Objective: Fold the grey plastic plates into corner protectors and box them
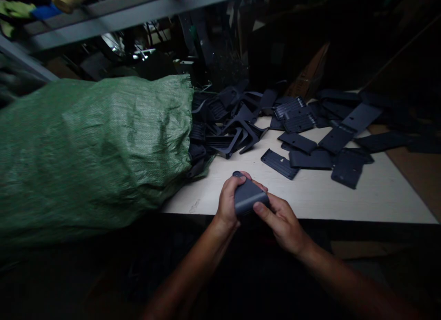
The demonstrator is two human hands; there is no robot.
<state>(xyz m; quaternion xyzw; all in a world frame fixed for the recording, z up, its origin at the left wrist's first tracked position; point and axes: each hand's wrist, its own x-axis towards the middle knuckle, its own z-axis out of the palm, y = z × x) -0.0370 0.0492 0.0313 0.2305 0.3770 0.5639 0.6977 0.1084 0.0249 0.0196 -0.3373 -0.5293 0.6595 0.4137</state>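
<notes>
Both my hands grip one dark grey plastic part [248,195] with a rounded edge, held just over the table's front edge. My left hand [227,203] is closed round its left side, thumb on top. On its right end my right hand [280,221] is closed, with the thumb pressed on the near rounded corner. The part's underside is hidden. Beyond the hands, several flat black plastic plates [312,159] lie scattered on the table. Angled black plastic brackets [237,129] are heaped at the mouth of a green woven sack [138,141].
The sack lies across the left of the pale tabletop [206,196] and overhangs its front edge. A metal shelf beam [138,17] runs above the back left. Brown cardboard [308,74] stands behind the plates. The far right is dark.
</notes>
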